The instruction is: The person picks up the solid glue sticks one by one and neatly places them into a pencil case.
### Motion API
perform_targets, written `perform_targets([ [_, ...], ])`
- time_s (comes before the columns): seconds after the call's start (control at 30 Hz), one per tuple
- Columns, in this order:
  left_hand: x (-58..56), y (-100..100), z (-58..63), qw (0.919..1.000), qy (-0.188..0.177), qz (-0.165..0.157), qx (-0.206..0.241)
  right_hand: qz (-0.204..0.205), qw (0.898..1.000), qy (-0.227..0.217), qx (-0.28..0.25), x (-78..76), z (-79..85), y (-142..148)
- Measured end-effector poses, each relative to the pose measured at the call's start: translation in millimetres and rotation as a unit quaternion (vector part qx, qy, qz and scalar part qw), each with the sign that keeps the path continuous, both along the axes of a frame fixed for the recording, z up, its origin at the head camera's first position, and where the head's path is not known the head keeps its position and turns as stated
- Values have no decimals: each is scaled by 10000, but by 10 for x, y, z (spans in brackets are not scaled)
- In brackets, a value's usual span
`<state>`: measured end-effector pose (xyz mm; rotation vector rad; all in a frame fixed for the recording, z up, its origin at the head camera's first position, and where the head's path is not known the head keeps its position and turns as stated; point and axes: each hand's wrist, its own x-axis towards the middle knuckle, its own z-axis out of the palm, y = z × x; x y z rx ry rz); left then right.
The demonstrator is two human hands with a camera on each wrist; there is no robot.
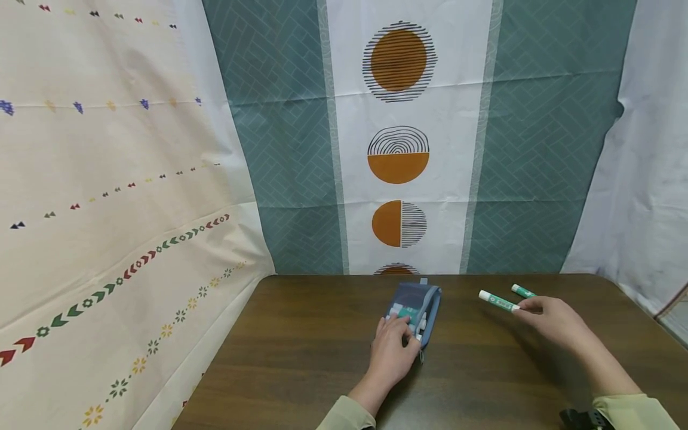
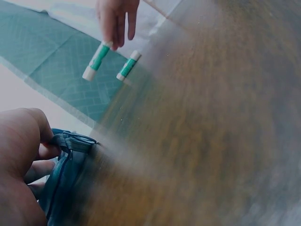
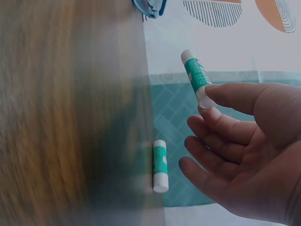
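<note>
My right hand (image 1: 556, 322) pinches one end of a green-and-white glue stick (image 1: 498, 300) between thumb and index finger, above the table. In the right wrist view the held glue stick (image 3: 195, 75) tilts up, and the other fingers curl loosely below it. A second glue stick (image 1: 523, 291) lies on the table just beyond that hand. My left hand (image 1: 395, 349) grips the near end of a blue zip pouch (image 1: 434, 310) with a see-through panel. Its zipper side gapes, and green-and-white sticks show inside. In the left wrist view thumb and fingers close on the pouch edge (image 2: 70, 141).
The brown wooden table (image 1: 301, 352) ends at a patterned green-and-white curtain (image 1: 295, 149) behind. A cream embroidered cloth (image 1: 123, 209) hangs along the left side, and white cloth (image 1: 645, 179) hangs at the right.
</note>
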<state>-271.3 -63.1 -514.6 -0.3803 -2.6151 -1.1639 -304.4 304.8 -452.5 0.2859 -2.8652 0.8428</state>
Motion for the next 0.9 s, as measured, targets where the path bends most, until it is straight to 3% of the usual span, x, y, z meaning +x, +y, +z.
perform_targets([
  [0.43, -11, 2, -43, 9996, 272, 34, -9, 242, 9995, -194, 28, -58, -60, -311],
  [0.9, -9, 3, -36, 9999, 138, 15, 65, 275, 9984, -487, -7, -160, -97, -637],
])
